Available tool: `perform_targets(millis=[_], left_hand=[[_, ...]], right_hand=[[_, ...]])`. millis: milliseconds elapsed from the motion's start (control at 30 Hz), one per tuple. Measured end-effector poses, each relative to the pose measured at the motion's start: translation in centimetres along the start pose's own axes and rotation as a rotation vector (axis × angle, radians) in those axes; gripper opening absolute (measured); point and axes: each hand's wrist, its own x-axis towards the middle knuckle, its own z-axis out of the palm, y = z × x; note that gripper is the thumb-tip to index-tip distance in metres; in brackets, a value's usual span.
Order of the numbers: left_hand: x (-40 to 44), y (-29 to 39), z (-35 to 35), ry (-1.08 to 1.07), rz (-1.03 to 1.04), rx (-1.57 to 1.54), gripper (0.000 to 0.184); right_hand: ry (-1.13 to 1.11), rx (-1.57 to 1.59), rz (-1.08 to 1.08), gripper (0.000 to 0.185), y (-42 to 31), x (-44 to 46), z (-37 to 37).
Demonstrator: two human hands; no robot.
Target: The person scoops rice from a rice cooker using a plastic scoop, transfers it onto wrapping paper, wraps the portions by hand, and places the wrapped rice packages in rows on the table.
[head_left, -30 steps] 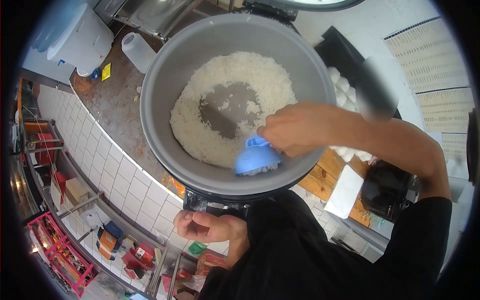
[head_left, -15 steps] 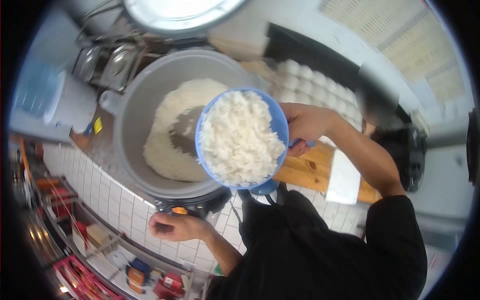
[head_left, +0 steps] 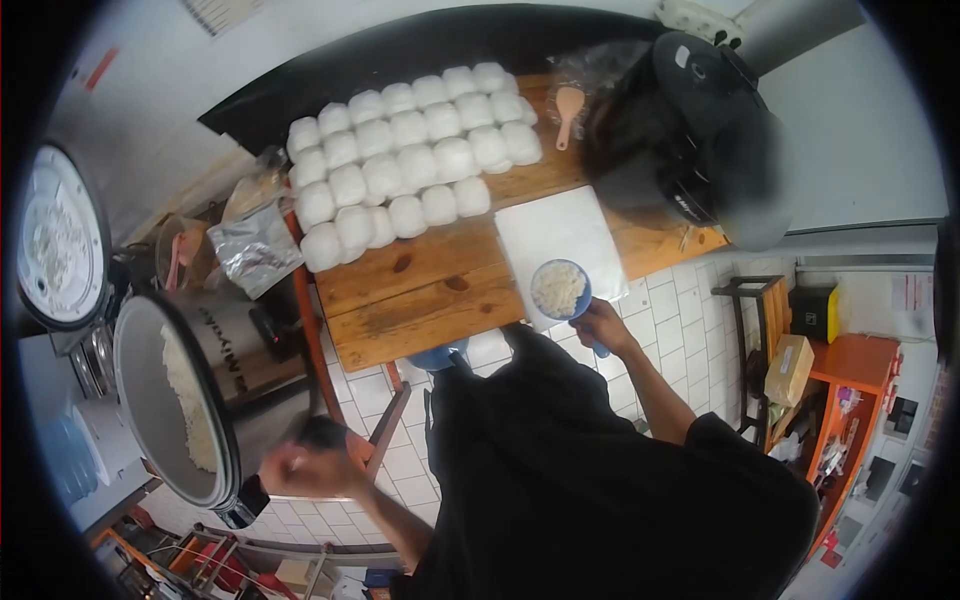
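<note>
My right hand [head_left: 602,328] is closed round the handle of a blue scoop [head_left: 541,303] filled with white cooked rice [head_left: 560,286]. The scoop is over the near edge of a stack of white paper sheets [head_left: 555,225] on the wooden table [head_left: 410,310]. My left hand [head_left: 312,466] is low on the left, beside the large rice cooker [head_left: 255,375]. Motion smears its fingers, and no object shows in it. Cooked rice [head_left: 186,395] lies inside the cooker's pot, and the cooker's lid [head_left: 62,235] stands raised.
Stacked rows of white wrapped bundles [head_left: 400,145] cover the table's back left. A pink rice paddle [head_left: 567,115] lies near a black cooker [head_left: 690,130] on the right. Crumpled foil [head_left: 255,250] sits by the table's left end. An orange shelf [head_left: 850,360] stands at far right.
My right hand has carried the rice-filled scoop from the cooker's rim to above the paper sheets. The view has turned right, bringing the table into the middle. My left hand stays near the cooker.
</note>
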Motion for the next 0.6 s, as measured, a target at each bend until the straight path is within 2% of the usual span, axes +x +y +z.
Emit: perform_targets(millis=[33, 100, 133, 167, 200, 233, 267, 300, 367, 400, 467, 500, 600], left_hand=[[-3.0, 2.0, 2.6, -0.218, -0.155, -0.272, 0.019], [-7.0, 8.2, 7.2, -0.576, 0.06, -0.418, 0.037], [-9.0, 11.3, 9.5, -0.761, 0.147, -0.505, 0.045], [-10.6, 15.1, 10.8, -0.881, 0.104, -0.582, 0.051], [-13.0, 17.1, 13.5, -1.115, 0.027, -0.741, 0.064], [-15.4, 19.1, 15.5, -1.192, 0.076, -0.759, 0.077], [-17.6, 20.9, 16.8, -1.262, 0.127, -0.78, 0.089], [-19.4, 22.6, 17.8, -1.252, 0.129, -0.773, 0.089], [-22.0, 24.6, 19.9, -1.416, 0.387, -0.477, 0.114], [-23.2, 24.6, 20.5, -1.412, 0.388, -0.472, 0.114], [-25.2, 24.6, 21.1, -1.355, 0.408, -0.383, 0.128], [-25.3, 24.8, 21.3, -1.355, 0.4, -0.378, 0.128], [-25.4, 24.7, 21.1, -1.381, 0.392, -0.304, 0.134]], right_hand=[[0.132, -0.05, -0.09, 0.024, 0.6, 0.0, -1.7], [0.388, -0.233, -0.291, 0.038, 1.9, 1.2, -4.3], [0.577, -0.528, -0.445, 0.048, 2.5, 2.3, -5.3], [0.663, -0.679, -0.496, 0.05, 3.0, 3.5, -6.1], [0.747, -0.837, -0.545, 0.053, 3.7, 4.5, -7.1], [0.737, -0.835, -0.535, 0.053, 4.7, 5.3, -8.2], [0.667, -1.04, -0.616, 0.057, 5.9, 6.3, -9.3], [0.593, -1.24, -0.711, 0.061, 6.1, 7.2, -10.1], [0.545, -1.228, -0.729, 0.064, 3.8, 6.6, -9.5], [0.49, -1.232, -0.729, 0.068, 2.7, 6.0, -9.1], [0.42, -1.131, -0.686, 0.068, 1.1, 6.7, -8.7], [0.355, -1.031, -0.637, 0.068, 0.5, 7.4, -8.7], [0.273, -1.035, -0.529, 0.068, 1.3, 10.9, -9.2]])
